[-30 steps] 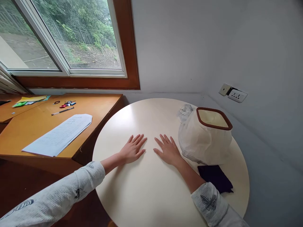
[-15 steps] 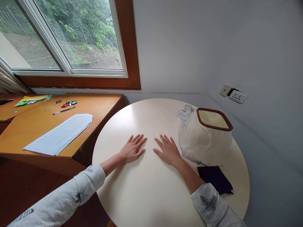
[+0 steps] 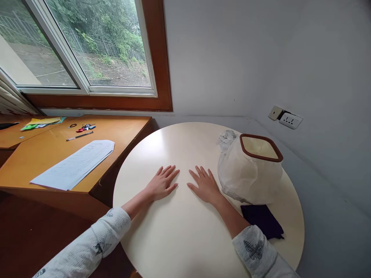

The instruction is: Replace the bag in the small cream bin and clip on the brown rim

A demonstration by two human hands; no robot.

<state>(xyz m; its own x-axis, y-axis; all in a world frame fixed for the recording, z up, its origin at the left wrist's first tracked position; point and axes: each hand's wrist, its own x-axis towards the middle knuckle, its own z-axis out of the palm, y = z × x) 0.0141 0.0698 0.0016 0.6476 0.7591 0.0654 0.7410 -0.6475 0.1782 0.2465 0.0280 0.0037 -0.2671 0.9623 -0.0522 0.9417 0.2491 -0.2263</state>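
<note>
Both hands rest palm down on a round cream table (image 3: pixel 174 239), a short gap between them. My left hand (image 3: pixel 161 183) lies flat with its fingers spread and holds nothing. Likewise flat and spread, my right hand (image 3: pixel 205 185) touches only the tabletop. Just right of it stands a bin (image 3: pixel 261 146) with a brown rim, wrapped in a whitish plastic bag (image 3: pixel 243 177) whose bunched end (image 3: pixel 226 139) sticks out at the back left. A dark purple cloth (image 3: pixel 263 221) lies in front of the bin, partly hidden by my right sleeve.
To the left is a wooden desk (image 3: pixel 127 131) with printed sheets (image 3: pixel 75 164), a pen (image 3: pixel 79 136), keys (image 3: pixel 86 127) and coloured papers (image 3: pixel 43 122). A window (image 3: pixel 98 46) is behind the desk. Wall sockets (image 3: pixel 290 120) sit beyond the table on the right.
Both hands stay in place on the table. The view has shifted very slightly; nothing has been picked up or moved.
</note>
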